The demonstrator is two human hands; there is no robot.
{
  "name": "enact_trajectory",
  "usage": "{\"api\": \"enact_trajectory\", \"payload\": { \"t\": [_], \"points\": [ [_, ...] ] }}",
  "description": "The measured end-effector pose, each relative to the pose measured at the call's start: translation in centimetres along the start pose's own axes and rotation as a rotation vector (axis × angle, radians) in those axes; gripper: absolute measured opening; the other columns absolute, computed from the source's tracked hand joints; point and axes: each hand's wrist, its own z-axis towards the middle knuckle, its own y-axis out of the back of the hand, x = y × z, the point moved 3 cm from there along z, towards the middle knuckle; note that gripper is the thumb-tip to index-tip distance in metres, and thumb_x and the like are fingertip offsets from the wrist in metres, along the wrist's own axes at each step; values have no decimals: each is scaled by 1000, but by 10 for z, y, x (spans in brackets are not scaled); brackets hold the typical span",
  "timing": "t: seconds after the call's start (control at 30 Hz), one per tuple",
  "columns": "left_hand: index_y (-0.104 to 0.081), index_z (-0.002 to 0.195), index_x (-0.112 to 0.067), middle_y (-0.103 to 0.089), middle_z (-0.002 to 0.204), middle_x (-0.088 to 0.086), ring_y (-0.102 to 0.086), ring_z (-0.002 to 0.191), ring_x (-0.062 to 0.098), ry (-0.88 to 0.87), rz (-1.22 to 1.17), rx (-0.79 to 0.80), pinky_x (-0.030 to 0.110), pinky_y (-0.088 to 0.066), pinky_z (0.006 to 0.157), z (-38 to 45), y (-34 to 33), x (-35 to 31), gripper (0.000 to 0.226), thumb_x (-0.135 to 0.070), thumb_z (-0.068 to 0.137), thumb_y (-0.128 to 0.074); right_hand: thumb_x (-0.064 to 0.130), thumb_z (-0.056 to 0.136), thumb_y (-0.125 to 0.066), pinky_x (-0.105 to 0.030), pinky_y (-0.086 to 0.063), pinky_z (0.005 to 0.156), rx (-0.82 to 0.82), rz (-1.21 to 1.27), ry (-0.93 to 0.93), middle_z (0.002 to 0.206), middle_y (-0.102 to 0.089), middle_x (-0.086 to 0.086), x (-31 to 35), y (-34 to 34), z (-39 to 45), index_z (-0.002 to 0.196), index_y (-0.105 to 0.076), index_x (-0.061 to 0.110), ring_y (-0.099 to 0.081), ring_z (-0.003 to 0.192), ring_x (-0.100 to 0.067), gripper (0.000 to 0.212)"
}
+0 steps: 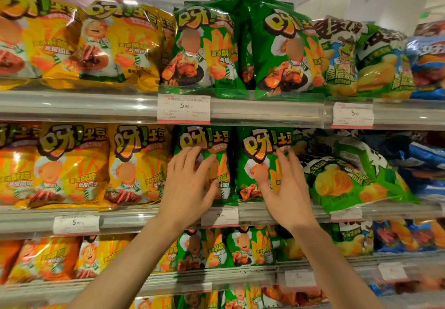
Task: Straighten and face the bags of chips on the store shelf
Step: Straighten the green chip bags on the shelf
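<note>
Glossy crinkled film chip bags (204, 164); paper price tags (183, 108).

Three store shelves run across the scene, each with a clear plastic front rail carrying white price tags (183, 108). The top shelf (265, 111) bears upright yellow chip bags (120, 43) at left, green chip bags (204, 51) in the middle and green-and-blue ones further right. The middle shelf (132, 219) repeats the order, and at right a green corn-chip bag (349, 178) lies tilted, its lower edge over the rail; the lower shelf (216, 277) holds smaller bags likewise.
</note>
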Motion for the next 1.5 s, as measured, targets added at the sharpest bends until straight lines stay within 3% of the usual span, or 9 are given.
{"api": "enact_trajectory", "payload": {
  "t": [0.1,0.17,0.3,0.4,0.6,0.93,1.1,1.3,1.5],
  "points": [
    [-62,127,-15,-56,129,4,-53,117,22,9,-223,-18,38,-49,91,-11,2,-11,40,-35,93,-59,59,96,-48,-20,-25,116,-43,87,5,158,-24,10,1,12,-22,150,-34,32,-25,143,-3,63],
    [-59,128,-20,-59,116,-6,-58,100,11,62,-391,68,31,-52,80,-23,1,-21,38,-38,95,-55,36,95,-61,-6,-36,97,-69,142,85,133,-54,7,-4,14,-39,135,-54,22,-47,117,9,43],
    [-57,126,-35,-66,98,-20,-62,87,-3,238,-661,247,19,-50,75,-53,-14,-40,28,-39,98,-57,39,96,-56,-25,-53,71,283,248,-19,81,-67,17,-29,4,-76,118,-61,30,-64,74,-2,24],
    [-62,116,-37,-69,90,-19,-64,88,0,393,-807,299,19,-51,72,-74,-25,-59,17,-39,100,-56,36,95,-60,-27,-55,73,444,305,-163,88,-72,10,-57,1,-102,116,-65,32,-66,78,-6,22],
    [-61,111,-39,-70,92,-20,-65,89,4,544,-924,307,20,-50,74,-83,-41,-109,14,-38,98,-59,28,98,-57,-31,-56,82,430,384,-313,92,-73,14,-114,34,-107,110,-67,31,-68,84,-5,16],
    [-66,110,-36,-68,91,-21,-64,87,0,621,-845,69,7,-45,69,-14,-50,-221,16,-31,95,-62,29,96,-59,-24,-54,82,379,442,-288,90,-74,18,-227,135,-59,107,-69,33,-68,87,-1,15],
    [-64,113,-34,-65,97,-17,-61,94,2,658,-723,27,15,-49,71,21,-57,-259,19,-35,94,-64,25,96,-59,-19,-53,76,321,457,-261,85,-75,18,-268,186,-29,99,-70,32,-68,83,2,14],
    [-45,141,-33,-42,147,-1,-50,125,18,773,-558,295,39,-46,100,50,-73,-262,59,-62,90,-52,42,87,-58,-9,-48,73,307,465,-63,89,-71,24,-256,220,-2,102,-70,34,-65,86,5,20],
    [-31,147,-38,-54,111,-20,-57,87,3,851,-680,457,25,-44,74,81,-87,-260,61,-62,94,-50,27,94,-61,-12,-45,94,185,288,241,118,-60,22,-216,226,37,120,-64,27,-56,110,7,26]
  ]
}}
